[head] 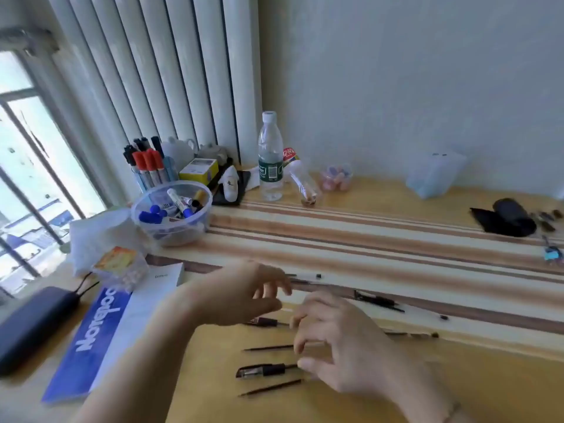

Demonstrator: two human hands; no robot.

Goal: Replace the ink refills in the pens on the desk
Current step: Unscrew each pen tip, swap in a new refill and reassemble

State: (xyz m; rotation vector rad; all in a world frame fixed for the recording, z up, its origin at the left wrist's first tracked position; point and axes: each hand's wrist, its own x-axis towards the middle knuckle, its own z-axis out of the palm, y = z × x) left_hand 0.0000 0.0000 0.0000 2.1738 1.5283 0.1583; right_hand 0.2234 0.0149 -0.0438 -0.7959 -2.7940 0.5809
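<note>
Hovering over the near desk (351, 401) with fingers loosely curled and parted, right hand (341, 346), fingertips (305, 363) lying close above a thin clear pen barrel whose dark clip end (259, 370) is pointing left; contact with the barrel too blurred to judge, no firm pinch showing. Hanging just left and slightly farther, left hand (241, 296), fingers relaxed and spread, holding nothing visible. Lying in rows under and beside both hands, the task's parts: a slim dark refill (268, 348) just far of the barrel, a second refill (271, 386) just near of it, a short dark pen piece (265, 322) below the left hand. Resting farther right on the striped board (366, 239), a black pen (378, 300) and a clear pen (305, 275), well apart from the hands. Judged step: reaching for a stripped barrel or its refill, mid-sequence, several pens apparently still apart. Next move calling for a fine fingertip pinch on one thin rod, then aligning its tip with the barrel mouth while steadying the barrel with the other hand. Standing far left, a clear bowl (171, 227) of markers, a water bottle (270, 157) behind it to the right; lying near left, a blue notebook (91, 340) and a dark case (30, 325).
</note>
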